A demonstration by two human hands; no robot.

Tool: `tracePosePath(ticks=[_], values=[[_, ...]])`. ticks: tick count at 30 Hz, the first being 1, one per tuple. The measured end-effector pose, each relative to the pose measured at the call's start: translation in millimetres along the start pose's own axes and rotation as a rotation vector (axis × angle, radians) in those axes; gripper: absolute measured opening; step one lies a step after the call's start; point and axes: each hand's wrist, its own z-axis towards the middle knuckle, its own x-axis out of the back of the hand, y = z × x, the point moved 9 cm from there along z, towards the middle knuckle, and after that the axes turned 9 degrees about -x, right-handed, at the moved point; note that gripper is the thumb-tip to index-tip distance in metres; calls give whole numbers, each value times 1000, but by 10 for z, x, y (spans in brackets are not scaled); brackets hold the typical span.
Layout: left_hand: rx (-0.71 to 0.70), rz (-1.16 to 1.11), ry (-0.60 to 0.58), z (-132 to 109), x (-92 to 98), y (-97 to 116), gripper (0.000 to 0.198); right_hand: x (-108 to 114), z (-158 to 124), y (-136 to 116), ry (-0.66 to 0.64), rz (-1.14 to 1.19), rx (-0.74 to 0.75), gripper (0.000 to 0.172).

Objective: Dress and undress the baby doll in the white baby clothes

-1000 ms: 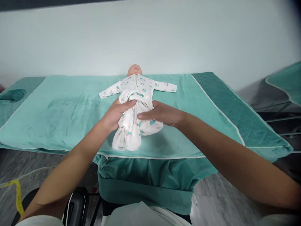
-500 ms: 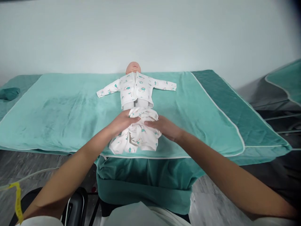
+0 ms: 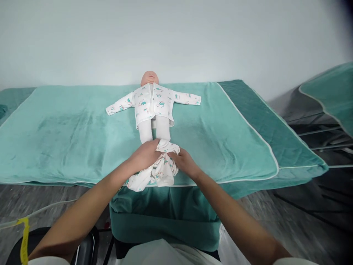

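A: Listing item one: doll [image 3: 151, 106], lying on its back on the green towel [image 3: 68, 129], head toward twelve o'clock, sleeves out at nine and three, white legs bare below the printed jacket [image 3: 153, 103].

B: Item two?

A: Printed baby trousers [image 3: 160, 169], bunched at the doll's feet, at six o'clock from the body, near the towel's front edge. One trouser leg trails toward seven o'clock.

B: Hands?

A: Left hand [image 3: 145, 156], clenched on the bunched trousers at their nine o'clock side, touching the doll's lower legs. Right hand [image 3: 184, 162], grasping the same bundle from three o'clock, fingers curled into the cloth.

B: Surroundings?

A: Darker green cover [image 3: 165, 217] hanging under the towel at six o'clock; second green-covered table [image 3: 331, 92] at three o'clock, well apart; yellow strap [image 3: 24, 239] at eight o'clock, beside a dark chair [image 3: 85, 246].
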Motion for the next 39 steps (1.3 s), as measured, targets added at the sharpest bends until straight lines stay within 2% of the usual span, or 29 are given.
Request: tracePosePath(ticks=[3,5,7,11,13,20,23,28,30,32,36,39], values=[[-28,-6,33,17,52,49,18,70,46,7,-3,136,6,35],[-33,-100,64,50,103,59,20,128,114,8,28,200,4,37],[-23,-285,49,100,129,32,28,166,202,-16,71,228,12,37],[-13,-717,-96,209,137,-53,56,181,382,-178,145,330,96,38],[-31,-823,-90,279,224,-100,64,180,473,-260,177,379,139,38],[-114,-672,197,626,655,-152,50,240,798,-324,269,504,226,45],[-184,-583,333,753,766,-201,42,284,870,-386,288,531,256,43],[-275,-243,597,859,909,-289,33,378,970,-563,373,470,300,34],[-288,-221,661,861,942,-309,32,411,1018,-583,403,456,327,34],[-277,-308,648,855,936,-362,29,436,1054,-542,419,445,333,31],[-201,-681,552,780,860,-588,35,424,1041,-506,370,332,339,29],[-175,-909,597,686,847,-791,47,298,888,-899,298,-15,526,39]])
